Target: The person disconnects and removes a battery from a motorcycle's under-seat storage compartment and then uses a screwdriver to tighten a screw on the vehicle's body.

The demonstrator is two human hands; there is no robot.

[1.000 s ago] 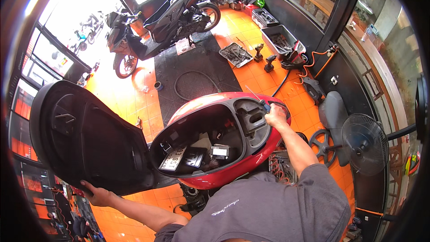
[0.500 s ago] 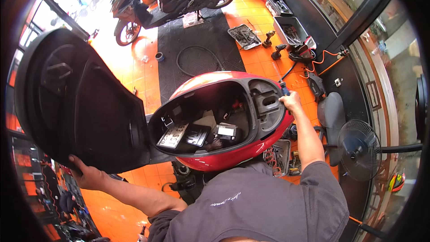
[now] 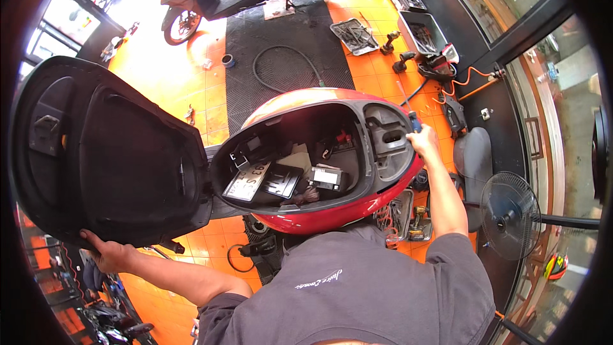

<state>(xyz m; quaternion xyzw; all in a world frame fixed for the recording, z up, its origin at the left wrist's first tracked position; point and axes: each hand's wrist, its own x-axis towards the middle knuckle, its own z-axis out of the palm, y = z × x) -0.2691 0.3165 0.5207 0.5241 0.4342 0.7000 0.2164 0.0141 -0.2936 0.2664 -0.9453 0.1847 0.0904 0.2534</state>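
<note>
In the head view, the left hand is at the lower rim of the seat, its thumb hooked over the edge and its other fingers mostly hidden, so it has the seat by the rim. The right hand is closed around the screwdriver, whose blue handle sticks up out of the fist, just beside the right end of the red scooter; whether the fist touches the scooter cannot be told. The seat lies up and to the right of the left hand, swung open with its dark underside showing. Its long axis slants from upper left to lower right, the narrower end meeting the scooter's left end. The scooter's long axis runs roughly left to right across the person's front. The screwdriver points away from the person, leaning slightly left, its thin shaft hard to make out. Inside the open bin lie a white plate with dark characters, a black plate with pale ones, and a dark box with a white label. Pale script runs across the back of the grey shirt.
</note>
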